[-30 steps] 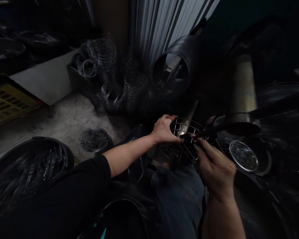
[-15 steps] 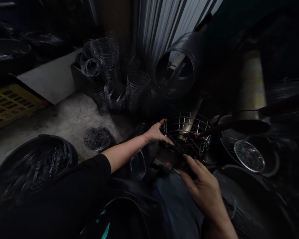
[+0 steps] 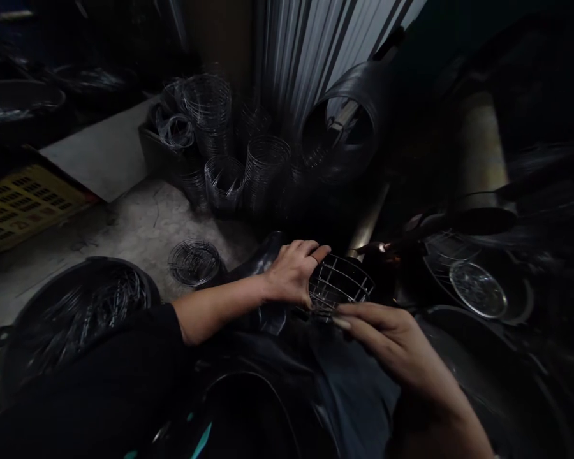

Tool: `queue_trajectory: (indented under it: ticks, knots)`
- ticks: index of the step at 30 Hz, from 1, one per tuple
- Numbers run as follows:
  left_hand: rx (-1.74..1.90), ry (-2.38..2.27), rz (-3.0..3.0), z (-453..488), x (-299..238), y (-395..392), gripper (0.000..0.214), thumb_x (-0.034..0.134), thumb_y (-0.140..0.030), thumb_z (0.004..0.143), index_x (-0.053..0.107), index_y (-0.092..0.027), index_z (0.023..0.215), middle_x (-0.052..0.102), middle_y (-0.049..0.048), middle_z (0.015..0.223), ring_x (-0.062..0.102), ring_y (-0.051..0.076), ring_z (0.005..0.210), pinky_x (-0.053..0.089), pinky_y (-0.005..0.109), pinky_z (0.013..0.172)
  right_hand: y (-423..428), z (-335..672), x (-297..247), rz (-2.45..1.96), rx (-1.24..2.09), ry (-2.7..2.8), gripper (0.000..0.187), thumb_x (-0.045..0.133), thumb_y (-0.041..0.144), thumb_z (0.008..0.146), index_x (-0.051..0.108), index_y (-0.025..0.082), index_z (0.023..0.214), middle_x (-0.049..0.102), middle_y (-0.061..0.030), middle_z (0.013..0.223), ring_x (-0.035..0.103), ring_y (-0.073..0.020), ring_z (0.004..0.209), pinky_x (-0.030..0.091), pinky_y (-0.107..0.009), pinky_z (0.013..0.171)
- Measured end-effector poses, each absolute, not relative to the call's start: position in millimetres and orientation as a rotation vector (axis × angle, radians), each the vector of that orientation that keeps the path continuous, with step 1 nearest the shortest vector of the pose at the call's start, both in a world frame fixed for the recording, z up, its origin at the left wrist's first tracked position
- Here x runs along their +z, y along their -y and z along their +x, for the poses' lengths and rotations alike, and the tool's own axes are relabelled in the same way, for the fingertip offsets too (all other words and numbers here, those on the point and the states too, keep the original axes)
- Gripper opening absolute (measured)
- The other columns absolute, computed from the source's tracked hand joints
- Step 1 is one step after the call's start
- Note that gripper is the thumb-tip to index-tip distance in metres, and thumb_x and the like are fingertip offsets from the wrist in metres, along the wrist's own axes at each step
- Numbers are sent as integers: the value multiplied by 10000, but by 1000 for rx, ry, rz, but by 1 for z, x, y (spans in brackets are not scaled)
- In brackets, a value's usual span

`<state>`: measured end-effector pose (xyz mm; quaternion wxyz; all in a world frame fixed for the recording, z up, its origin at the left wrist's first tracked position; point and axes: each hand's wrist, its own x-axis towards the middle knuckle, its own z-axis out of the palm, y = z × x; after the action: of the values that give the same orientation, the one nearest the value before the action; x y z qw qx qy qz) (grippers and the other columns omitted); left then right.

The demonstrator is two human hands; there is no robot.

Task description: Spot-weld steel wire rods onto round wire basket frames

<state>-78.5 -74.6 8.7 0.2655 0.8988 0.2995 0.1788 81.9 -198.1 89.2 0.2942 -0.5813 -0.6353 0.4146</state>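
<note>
A round wire cage point(image 3: 340, 288) of welded rings and ribs lies tilted on its side over my lap. My left hand point(image 3: 291, 273) grips its left rim, fingers curled over the wire. My right hand point(image 3: 392, 341) reaches in from the lower right, its fingers stretched out and touching the cage's near edge. Just right of the cage a dark machine arm point(image 3: 430, 233) points a tip toward it.
Stacks of wire rings point(image 3: 229, 159) stand at the back by a corrugated wall. A flat wire disc point(image 3: 194, 262) lies on the concrete floor. A black tub of wire point(image 3: 76, 312) sits at the left. A shiny round disc point(image 3: 478, 289) rests at the right, a yellow crate point(image 3: 23, 204) far left.
The cage has come away from the machine arm toward me and tipped onto its side. My left hand moved with it, and my right hand shifted to its near edge.
</note>
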Motion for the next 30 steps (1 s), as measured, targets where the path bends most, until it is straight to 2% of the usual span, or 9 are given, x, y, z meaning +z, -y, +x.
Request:
queue_trajectory:
  ticks: [3,5,7,10,12,14,19,25,30]
  knots:
    - [367,-768,2471,-77,11,79,1059,752,-560,518,342,-147,1403,427,186,1341,423,348,1187,406,508,958,198,91,95,-1511,1430,1701,215,633,383,833,753,205,831,708,-20,782,660,-164,702,503,-216,611]
    - [339,-761,2485,-75,13,81,979,731,-529,569,351,-167,1396,434,175,1338,427,340,1187,408,505,947,196,94,88,-1603,1393,1721,252,588,388,853,749,197,826,710,-23,772,662,-173,694,503,-231,602]
    - [349,-775,2488,-73,16,83,927,706,-546,605,368,-171,1383,446,176,1327,433,339,1181,408,512,934,194,95,73,-1793,1095,1806,254,542,352,870,746,201,864,717,-31,801,670,-191,723,510,-259,629]
    - [398,-825,2458,-69,16,83,936,693,-609,589,399,-174,1364,468,172,1302,454,333,1149,423,515,907,197,91,51,-1999,438,2081,262,571,252,823,715,187,1032,717,-66,912,671,-238,799,522,-327,690]
    - [456,-844,2432,-67,16,83,965,708,-622,554,410,-177,1356,481,154,1286,466,317,1127,428,504,914,202,89,43,-1995,94,2254,326,583,193,800,683,144,1106,711,-93,942,660,-269,813,524,-368,695]
    - [498,-840,2421,-64,16,82,980,724,-611,533,411,-182,1358,484,137,1282,469,306,1120,427,492,929,206,89,39,-1894,-88,2290,296,548,155,824,685,113,1083,711,-97,905,650,-262,776,522,-373,687]
    - [492,-814,2398,-54,19,77,1004,744,-601,507,403,-197,1361,477,129,1294,469,312,1122,426,510,938,206,102,39,-1601,-138,2150,244,483,154,900,699,100,1001,698,-68,806,624,-198,700,506,-306,653]
    - [547,-839,2375,-38,24,66,953,749,-561,524,420,-201,1343,485,117,1288,478,304,1117,427,508,951,195,117,36,-1529,-292,2095,224,487,152,908,695,88,964,692,-73,805,619,-192,707,504,-320,709]
    - [547,-870,2352,-24,27,52,967,743,-600,507,431,-205,1333,488,109,1275,476,306,1116,436,506,946,180,131,42,-1537,-287,2106,220,497,137,887,696,110,975,695,-66,799,617,-184,692,507,-311,677]
